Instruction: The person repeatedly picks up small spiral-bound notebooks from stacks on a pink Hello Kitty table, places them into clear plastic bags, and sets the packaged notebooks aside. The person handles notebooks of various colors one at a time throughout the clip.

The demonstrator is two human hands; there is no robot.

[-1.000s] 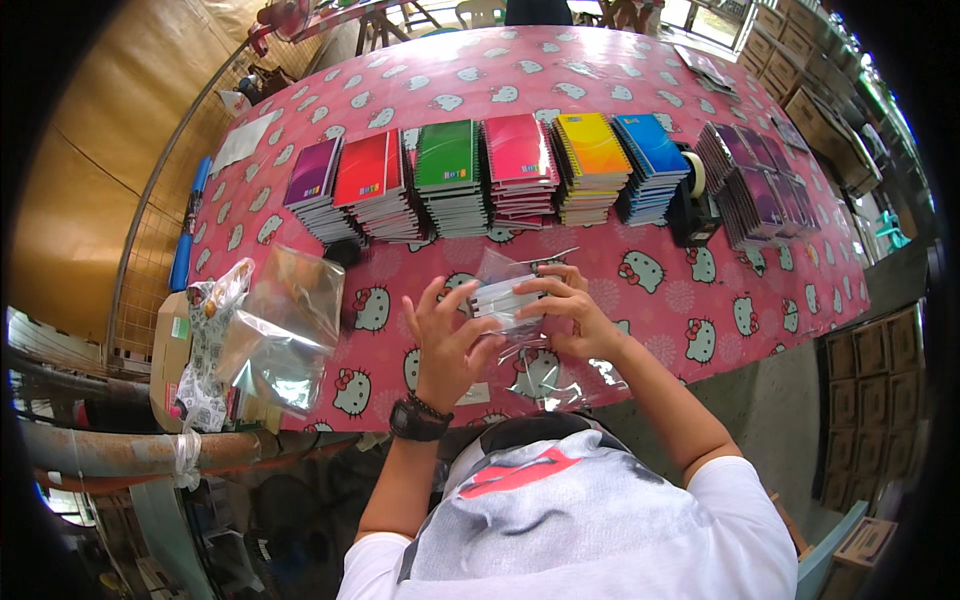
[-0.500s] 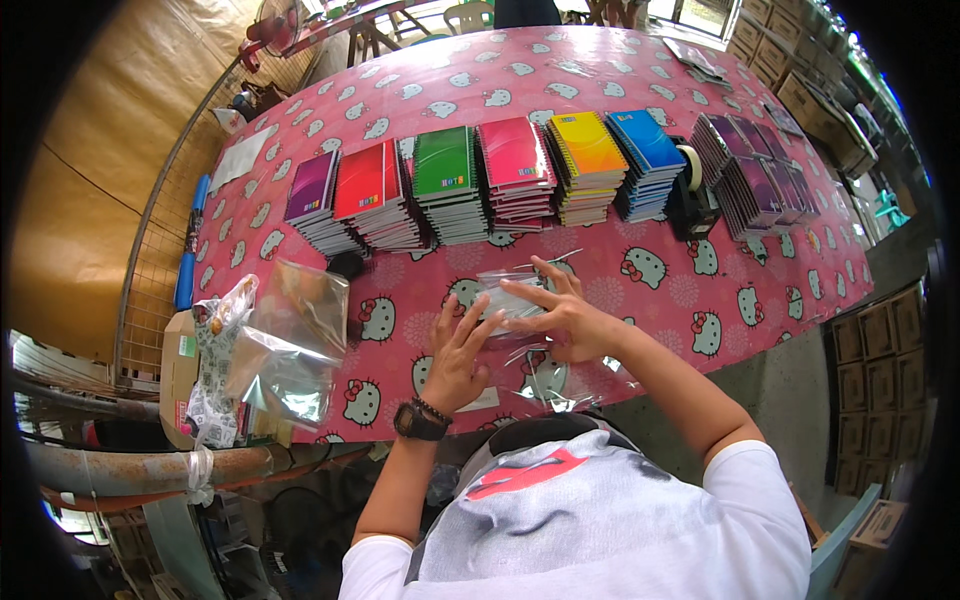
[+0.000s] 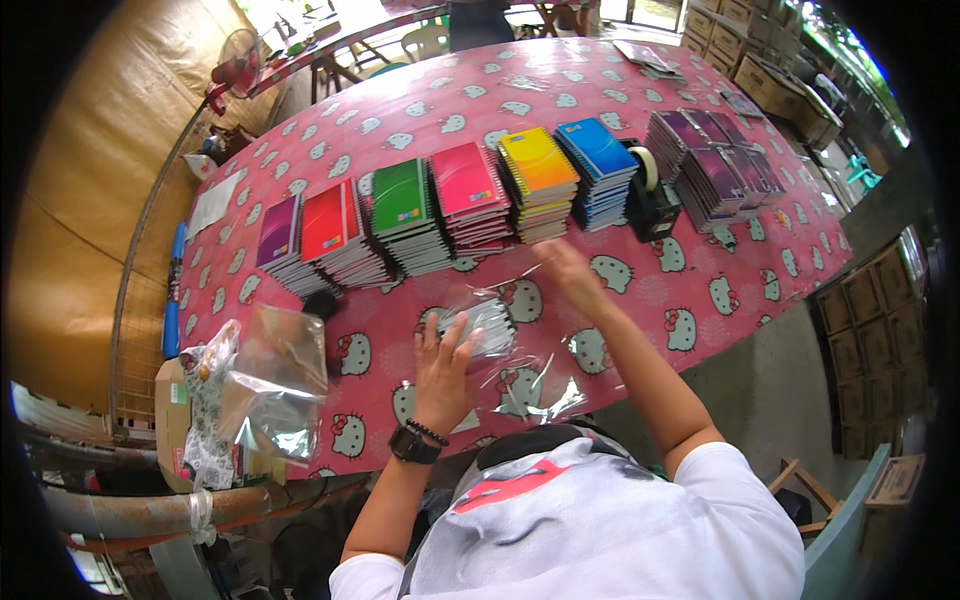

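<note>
A small clear-plastic packet with whitish, edge-like contents lies on the table in front of me; glare hides what exactly is inside. My left hand rests at its left side, fingers spread and lying against the plastic. Beyond and right of the packet is my right hand, smeared by motion, close to the front of the yellow notebook stack. A thin strip of film shows near its fingers, but whether they grip it is unclear. Loose clear film spreads toward me from the packet.
Spiral notebooks stand in purple, red, green, pink and blue stacks. A tape dispenser sits beside the blue stack, with wrapped purple notebooks further right. Clear plastic sheets lie left.
My right hand has left the packet and moved up and right, toward the yellow stack. My left hand stays on the packet. The whole view has shifted slightly.
</note>
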